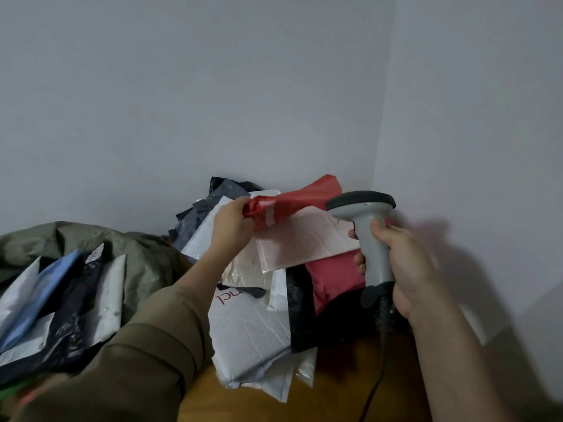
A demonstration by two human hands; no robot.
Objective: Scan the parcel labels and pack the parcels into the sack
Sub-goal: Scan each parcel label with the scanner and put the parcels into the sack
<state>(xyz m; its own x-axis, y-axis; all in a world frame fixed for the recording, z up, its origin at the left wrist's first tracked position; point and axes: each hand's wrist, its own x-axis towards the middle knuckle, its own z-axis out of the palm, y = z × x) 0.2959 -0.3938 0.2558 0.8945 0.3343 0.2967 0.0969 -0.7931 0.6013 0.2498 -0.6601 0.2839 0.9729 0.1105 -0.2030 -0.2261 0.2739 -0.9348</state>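
- Two plain pale walls (213,86) meet in a corner at the right, above an orange-brown surface (335,385) heaped with mail.
- The left hand (233,222), reaching out of an olive sleeve (146,354), grips the bunched end of a red parcel (300,197) and holds it up over the heap — a pale strip of tape shows just beside the fingers.
- The right hand (408,263) is wrapped around the grey handle of a scanner (370,236), which stands upright with its dark-rimmed head near the red parcel's far end; its cord (374,388) trails down toward the near edge.
- The two hands are well apart, each clamped on its own thing.
- Under the lifted parcel lies a pink padded envelope (304,239), and below it a white one (253,327) with red lettering, a black bag (300,315) and another red bag (332,278).
- More dark grey bags (198,208) are pressed against the wall behind the pile.
- At the left, a green sack (146,254) lies slumped and open — white, blue and black parcels (61,300) rest in its mouth.
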